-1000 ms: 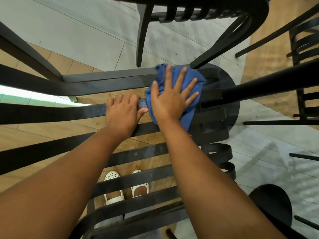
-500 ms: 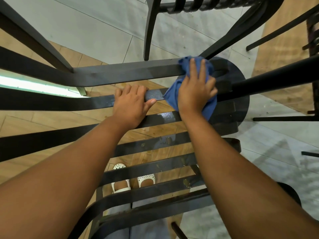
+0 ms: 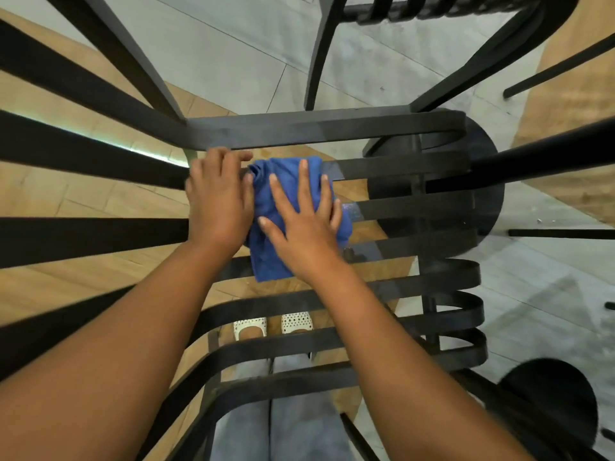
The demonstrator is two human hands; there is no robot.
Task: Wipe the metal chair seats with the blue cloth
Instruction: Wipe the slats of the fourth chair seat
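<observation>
Head view, blue cloth [image 3: 266, 207] under flat right hand [image 3: 304, 224] (fingers spread), on seat slats [image 3: 399, 207]

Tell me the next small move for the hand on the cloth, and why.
Probably slide the right hand, pressed flat on the blue cloth, toward the body along the seat slats. The cloth covers only the middle slats beside the left hand, which rests on a slat, and the nearer slats look uncovered, with specks on them.
</observation>
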